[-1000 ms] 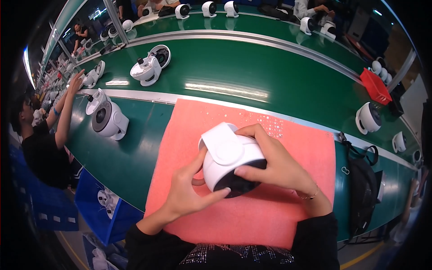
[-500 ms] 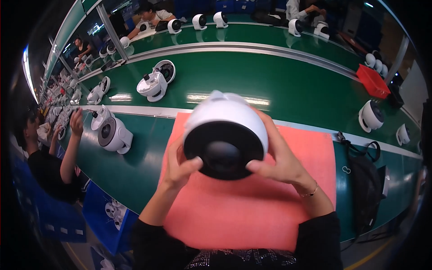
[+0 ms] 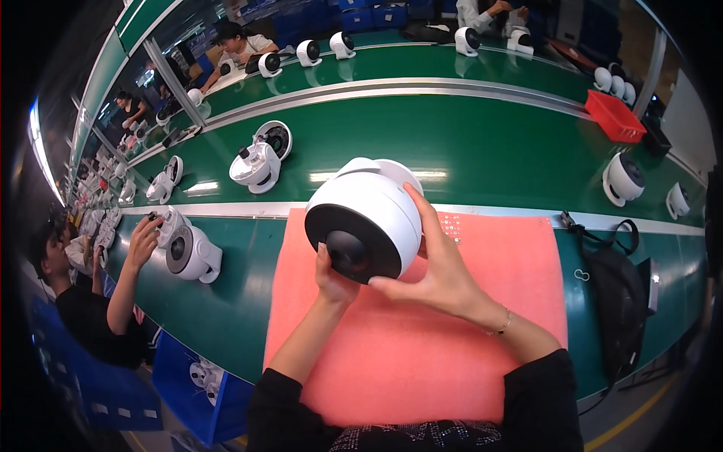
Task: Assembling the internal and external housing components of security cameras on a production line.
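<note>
Now you hold the white fan (image 3: 369,218) lifted in the middle of the frame, above the pink mat (image 3: 422,346), with its round black face turned toward you. Your right hand (image 3: 437,275) is wrapped around the right side of the body, fingers spread up along the white shell and the thumb reaching under the black rim. Your left hand (image 3: 335,280) supports it from below; I see only the thumb and part of the palm closed against the lower edge of the black face, the other fingers are hidden behind the fan. So both hands are gripping it, and it touches nothing else.

I judge that you are in an inspection step: the front is held up for looking, not resting on the mat. A next move would call for a firm two-hand grip while you turn the rounded, smooth shell, since it could slip.

Further out, another fan (image 3: 192,255) stands on the green belt (image 3: 489,143) at the left of the mat, where a co-worker's hand (image 3: 143,241) reaches near it. A red tray (image 3: 614,117) is at the upper right, and a black bag (image 3: 621,301) lies at the right edge of the mat.
</note>
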The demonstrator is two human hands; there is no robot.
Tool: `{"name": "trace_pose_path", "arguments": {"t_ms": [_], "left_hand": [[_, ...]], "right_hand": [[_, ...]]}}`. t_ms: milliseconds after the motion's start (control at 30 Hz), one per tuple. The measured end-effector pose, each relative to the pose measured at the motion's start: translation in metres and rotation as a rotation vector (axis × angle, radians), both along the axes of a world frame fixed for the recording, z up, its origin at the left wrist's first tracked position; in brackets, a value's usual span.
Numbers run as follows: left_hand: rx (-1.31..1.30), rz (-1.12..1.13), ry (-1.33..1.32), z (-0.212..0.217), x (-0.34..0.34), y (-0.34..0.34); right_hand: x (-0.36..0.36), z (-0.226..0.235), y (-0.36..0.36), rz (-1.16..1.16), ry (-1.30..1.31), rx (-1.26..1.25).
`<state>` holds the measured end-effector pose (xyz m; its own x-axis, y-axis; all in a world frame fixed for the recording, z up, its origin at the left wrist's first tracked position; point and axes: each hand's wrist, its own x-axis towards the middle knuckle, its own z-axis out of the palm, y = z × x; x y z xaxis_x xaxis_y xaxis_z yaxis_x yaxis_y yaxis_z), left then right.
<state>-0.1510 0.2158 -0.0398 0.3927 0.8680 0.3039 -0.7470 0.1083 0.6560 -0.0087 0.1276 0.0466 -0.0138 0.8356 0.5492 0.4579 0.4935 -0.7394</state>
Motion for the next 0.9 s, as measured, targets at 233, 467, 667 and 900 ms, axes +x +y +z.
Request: {"name": "trace_pose_path", "arguments": {"t_ms": [233, 467, 667, 900], "left_hand": [[0.137, 0.048, 0.001, -0.007, -0.011, 0.006], [0.143, 0.081, 0.046, 0.000, 0.000, 0.003], [-0.044, 0.080, -0.182, 0.009, 0.020, -0.008], [-0.035, 0.071, -0.138, 0.023, 0.009, -0.014]], "right_hand": [[0.001, 0.006, -0.002, 0.070, 0.101, -0.097], [0.005, 0.003, -0.001, 0.100, 0.178, -0.134], [-0.005, 0.002, -0.010, 0.058, 0.036, 0.066], [-0.010, 0.005, -0.013, 0.121, 0.108, 0.047]]}}
